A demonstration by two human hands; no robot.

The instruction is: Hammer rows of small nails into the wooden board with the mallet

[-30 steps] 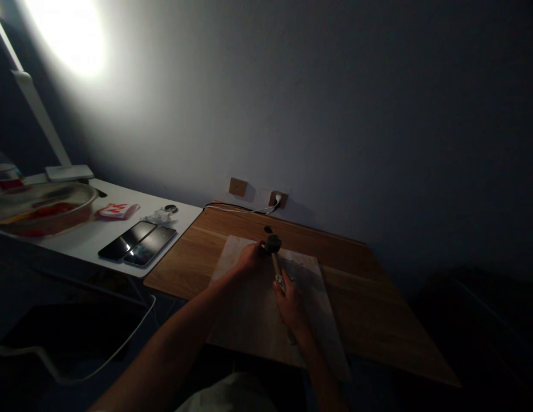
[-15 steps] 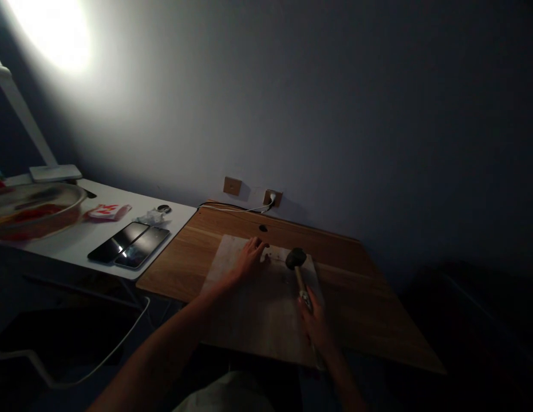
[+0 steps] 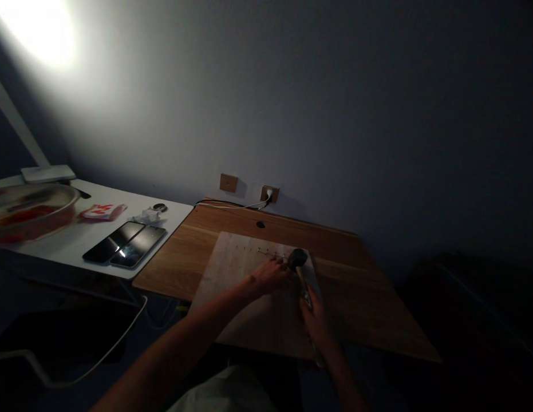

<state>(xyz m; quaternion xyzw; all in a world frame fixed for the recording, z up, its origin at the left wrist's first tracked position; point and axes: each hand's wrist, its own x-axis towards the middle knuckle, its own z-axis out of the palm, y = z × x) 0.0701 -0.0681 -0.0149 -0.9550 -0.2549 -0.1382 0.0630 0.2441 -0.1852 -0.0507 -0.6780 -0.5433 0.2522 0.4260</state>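
Observation:
A mallet with a dark rounded head point(image 3: 297, 258) and a pale handle is gripped by my right hand point(image 3: 314, 320), fingers wrapped round the handle. Its head hovers over or rests on the upper right of a pale wooden board point(image 3: 232, 286); I cannot tell which. Close beside the mallet head, my left hand point(image 3: 271, 276) has its fingers bent and drawn together over the board; whatever they pinch, if anything, is hidden. Along the board's far side runs a row of several small nails point(image 3: 267, 252), with what looks like a thin thread or wire between some.
The board lies on a brown wooden table point(image 3: 176, 252) against the wall. A white table point(image 3: 64, 252) on the left bears two phones point(image 3: 137, 246), a red-and-white packet point(image 3: 103, 213), a clear bowl point(image 3: 55, 214) and a lamp base point(image 3: 49, 173). Cables run to a wall socket point(image 3: 270, 194).
My left hand has moved right and nearer me, from the nail row to beside the mallet head, uncovering the nails. The right hand still holds the mallet. The view has shifted slightly.

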